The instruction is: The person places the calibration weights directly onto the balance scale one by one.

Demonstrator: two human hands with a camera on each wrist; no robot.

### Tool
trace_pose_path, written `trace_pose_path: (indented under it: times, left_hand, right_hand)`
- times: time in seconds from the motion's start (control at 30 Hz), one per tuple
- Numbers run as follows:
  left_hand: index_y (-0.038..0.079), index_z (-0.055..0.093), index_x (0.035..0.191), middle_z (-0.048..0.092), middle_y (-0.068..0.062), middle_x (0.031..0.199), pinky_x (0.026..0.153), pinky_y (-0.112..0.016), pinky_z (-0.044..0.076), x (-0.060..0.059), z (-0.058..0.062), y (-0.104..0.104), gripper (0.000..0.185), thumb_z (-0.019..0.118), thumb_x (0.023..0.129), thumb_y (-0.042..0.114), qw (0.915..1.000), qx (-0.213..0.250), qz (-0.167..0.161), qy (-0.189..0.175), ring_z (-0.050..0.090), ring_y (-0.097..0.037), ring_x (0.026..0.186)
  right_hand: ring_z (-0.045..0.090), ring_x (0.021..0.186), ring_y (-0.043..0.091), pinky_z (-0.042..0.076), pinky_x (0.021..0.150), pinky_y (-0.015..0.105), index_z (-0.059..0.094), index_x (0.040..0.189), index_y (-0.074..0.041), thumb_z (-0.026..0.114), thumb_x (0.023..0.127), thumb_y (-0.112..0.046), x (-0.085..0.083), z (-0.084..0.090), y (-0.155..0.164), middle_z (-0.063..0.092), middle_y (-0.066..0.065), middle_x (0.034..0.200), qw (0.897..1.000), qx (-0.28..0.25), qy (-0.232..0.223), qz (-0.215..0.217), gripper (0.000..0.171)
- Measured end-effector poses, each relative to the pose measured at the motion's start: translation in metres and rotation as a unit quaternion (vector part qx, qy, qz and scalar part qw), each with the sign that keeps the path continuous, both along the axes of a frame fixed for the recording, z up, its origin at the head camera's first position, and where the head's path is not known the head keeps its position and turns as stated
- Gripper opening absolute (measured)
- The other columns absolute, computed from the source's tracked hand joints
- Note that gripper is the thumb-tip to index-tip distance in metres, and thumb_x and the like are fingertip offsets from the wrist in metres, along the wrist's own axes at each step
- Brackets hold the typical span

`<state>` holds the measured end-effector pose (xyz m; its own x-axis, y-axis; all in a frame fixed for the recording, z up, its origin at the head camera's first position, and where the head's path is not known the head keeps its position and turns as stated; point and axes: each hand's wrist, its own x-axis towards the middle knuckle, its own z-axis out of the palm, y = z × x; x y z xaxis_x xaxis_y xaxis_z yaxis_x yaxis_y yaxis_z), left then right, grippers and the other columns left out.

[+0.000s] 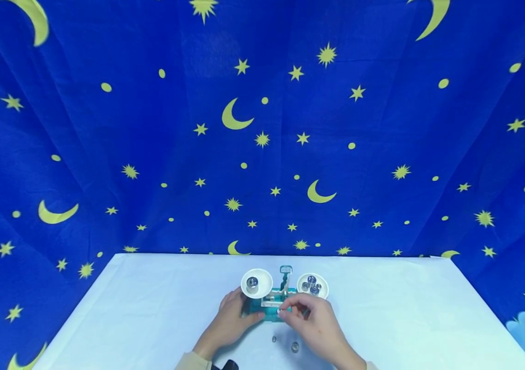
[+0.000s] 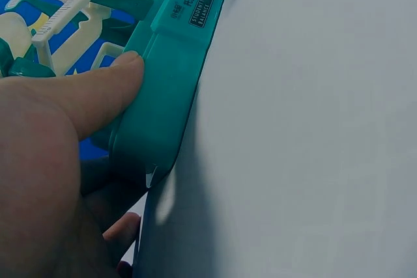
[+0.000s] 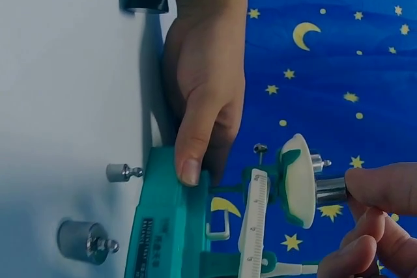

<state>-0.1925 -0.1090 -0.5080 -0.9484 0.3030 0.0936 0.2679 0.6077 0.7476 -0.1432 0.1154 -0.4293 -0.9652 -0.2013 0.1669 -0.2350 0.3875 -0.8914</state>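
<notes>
A teal student tray balance point(image 1: 272, 317) stands on the table. My left hand point(image 1: 231, 319) grips the left end of its base, the thumb lying on top, as the left wrist view shows close up. In front of the balance my right hand point(image 1: 311, 321) pinches a metal weight point(image 3: 331, 190) with its fingertips; the weight's top is hidden by the fingers, and it overlaps the left pan in the right wrist view. The white left pan point(image 1: 266, 286) bears a metal weight point(image 1: 252, 283). Several metal weights lie in the right pan point(image 1: 300, 280), behind my right hand.
Two weights stand on the white table point(image 1: 151, 313) in front of the balance: a small weight point(image 1: 274, 339) and a bigger weight point(image 1: 295, 347). A black object point(image 1: 230, 365) shows beside the left sleeve. Behind the table hangs a blue curtain point(image 1: 272, 154) with moons and stars.
</notes>
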Motion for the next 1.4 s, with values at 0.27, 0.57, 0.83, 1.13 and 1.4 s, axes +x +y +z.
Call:
trace_pose_path:
  times: [0.27, 0.57, 0.83, 1.13, 1.4]
  left_hand:
    - [-0.005, 0.042, 0.149, 0.044, -0.025, 0.151, 0.117, -0.066, 0.015, 0.000, 0.001, 0.000, 0.082, 0.071, 0.091, 0.046, 0.9999, -0.001, -0.006, 0.015, 0.037, -0.043, 0.142]
    - [-0.004, 0.042, 0.149, 0.043, -0.024, 0.152, 0.117, -0.067, 0.014, 0.000, 0.002, -0.001, 0.084, 0.070, 0.090, 0.049, 1.0000, -0.004, -0.006, 0.004, 0.036, -0.043, 0.143]
    - [-0.004, 0.044, 0.148, 0.046, -0.025, 0.150, 0.116, -0.068, 0.015, 0.002, 0.003, -0.001, 0.080, 0.071, 0.091, 0.045, 0.9996, 0.001, -0.012, 0.025, 0.037, -0.044, 0.142]
    - [-0.001, 0.042, 0.150, 0.044, -0.023, 0.152, 0.117, -0.067, 0.014, -0.001, 0.000, -0.001, 0.080, 0.068, 0.092, 0.048, 0.9999, -0.002, -0.010, 0.003, 0.035, -0.041, 0.144]
    - [-0.001, 0.041, 0.151, 0.042, -0.023, 0.153, 0.117, -0.068, 0.012, 0.000, 0.003, -0.001, 0.082, 0.068, 0.092, 0.048, 0.9999, -0.002, -0.009, -0.010, 0.033, -0.041, 0.145]
  right_hand:
    - [0.051, 0.062, 0.007, 0.045, 0.054, 0.020, 0.075, 0.087, -0.017, 0.078, 0.086, -0.017, -0.005, 0.003, -0.011, 0.056, -0.006, 0.068, 1.000, 0.003, 0.024, -0.010, 0.004]
    - [0.052, 0.063, 0.008, 0.047, 0.055, 0.020, 0.075, 0.088, -0.018, 0.078, 0.086, -0.017, -0.010, 0.006, -0.018, 0.057, -0.007, 0.069, 0.999, -0.001, 0.032, -0.019, 0.003]
    - [0.051, 0.061, 0.007, 0.046, 0.059, 0.021, 0.075, 0.087, -0.019, 0.078, 0.085, -0.012, -0.014, 0.006, -0.026, 0.056, -0.010, 0.066, 0.998, 0.002, 0.054, -0.037, 0.008]
    - [0.048, 0.058, 0.005, 0.043, 0.056, 0.020, 0.075, 0.090, -0.014, 0.077, 0.086, -0.012, -0.020, 0.007, -0.037, 0.053, -0.009, 0.065, 0.997, -0.004, 0.059, -0.046, 0.005]
    - [0.045, 0.054, 0.003, 0.040, 0.052, 0.018, 0.075, 0.087, -0.012, 0.077, 0.084, -0.008, -0.024, 0.006, -0.048, 0.052, -0.009, 0.063, 0.993, -0.010, 0.095, -0.074, 0.006]
